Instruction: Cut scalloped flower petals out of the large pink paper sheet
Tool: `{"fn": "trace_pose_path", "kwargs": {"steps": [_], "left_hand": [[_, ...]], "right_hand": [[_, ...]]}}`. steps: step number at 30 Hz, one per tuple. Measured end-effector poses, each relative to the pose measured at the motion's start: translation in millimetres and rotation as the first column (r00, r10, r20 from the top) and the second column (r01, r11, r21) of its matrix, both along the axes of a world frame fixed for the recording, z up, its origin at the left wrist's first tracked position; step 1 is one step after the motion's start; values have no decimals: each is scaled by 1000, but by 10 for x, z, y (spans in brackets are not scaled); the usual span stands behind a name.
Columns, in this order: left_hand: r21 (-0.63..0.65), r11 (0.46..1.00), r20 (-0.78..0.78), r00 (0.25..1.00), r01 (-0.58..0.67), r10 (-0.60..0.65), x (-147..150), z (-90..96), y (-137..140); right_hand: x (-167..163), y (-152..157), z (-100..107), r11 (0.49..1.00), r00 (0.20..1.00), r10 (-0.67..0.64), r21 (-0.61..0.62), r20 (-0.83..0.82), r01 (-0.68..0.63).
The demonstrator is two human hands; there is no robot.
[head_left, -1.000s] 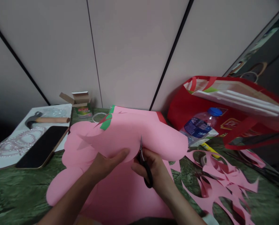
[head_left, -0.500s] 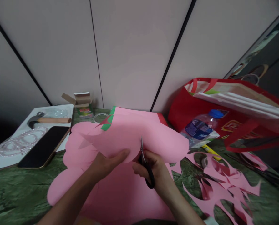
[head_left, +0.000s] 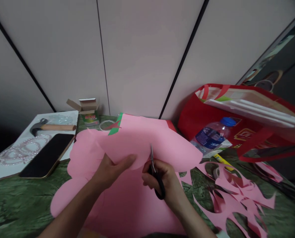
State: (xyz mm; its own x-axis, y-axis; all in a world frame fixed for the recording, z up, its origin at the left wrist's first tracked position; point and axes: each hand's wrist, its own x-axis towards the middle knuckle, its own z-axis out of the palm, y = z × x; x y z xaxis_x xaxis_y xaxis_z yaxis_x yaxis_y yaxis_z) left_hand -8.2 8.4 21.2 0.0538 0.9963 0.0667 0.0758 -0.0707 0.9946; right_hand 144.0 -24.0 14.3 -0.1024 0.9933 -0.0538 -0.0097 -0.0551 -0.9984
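A curved sheet of pink paper (head_left: 174, 147) is raised in front of me. My left hand (head_left: 112, 173) pinches its lower edge, thumb on top and the other fingers hidden beneath. In my right hand (head_left: 159, 177) is a pair of black-handled scissors (head_left: 151, 157), its blades pointing away from me at the paper's near edge. Below both hands lies a larger pink sheet (head_left: 130, 205). Cut pink pieces with rounded edges (head_left: 84, 153) overlap on the left. Green and red paper edges show behind the raised sheet.
Pink paper scraps (head_left: 241, 201) lie at the right, by a yellow tube (head_left: 223, 162). A bottle with a blue cap (head_left: 212, 134) leans against a red bag (head_left: 190, 110). At left are a phone (head_left: 47, 155), a hammer (head_left: 55, 127), a beaded string (head_left: 25, 150) and an opened small box (head_left: 90, 115).
The scissors and my right hand have shifted slightly to the right. The raised paper has turned a little, its left pointed strip now less visible. My left hand keeps its hold.
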Motion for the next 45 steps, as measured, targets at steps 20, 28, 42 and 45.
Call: {"fn": "trace_pose_path", "kwargs": {"steps": [20,28,42,45], "left_hand": [[43,983,-84,979,-181,184,157,97,-141],[23,981,-20,981,-194,195,180,98,-149],[54,981,-32,982,-187,188,184,114,-164],[71,979,-13,982,-189,190,176,101,-153]], "right_hand": [[-27,-12,-103,994,993,52,102,-102,-42],[-35,-17,-95,996,995,42,77,-96,-35],[-26,-26,-127,995,994,55,90,-96,-47],[-27,-29,-118,996,994,51,78,-92,-43]]}}
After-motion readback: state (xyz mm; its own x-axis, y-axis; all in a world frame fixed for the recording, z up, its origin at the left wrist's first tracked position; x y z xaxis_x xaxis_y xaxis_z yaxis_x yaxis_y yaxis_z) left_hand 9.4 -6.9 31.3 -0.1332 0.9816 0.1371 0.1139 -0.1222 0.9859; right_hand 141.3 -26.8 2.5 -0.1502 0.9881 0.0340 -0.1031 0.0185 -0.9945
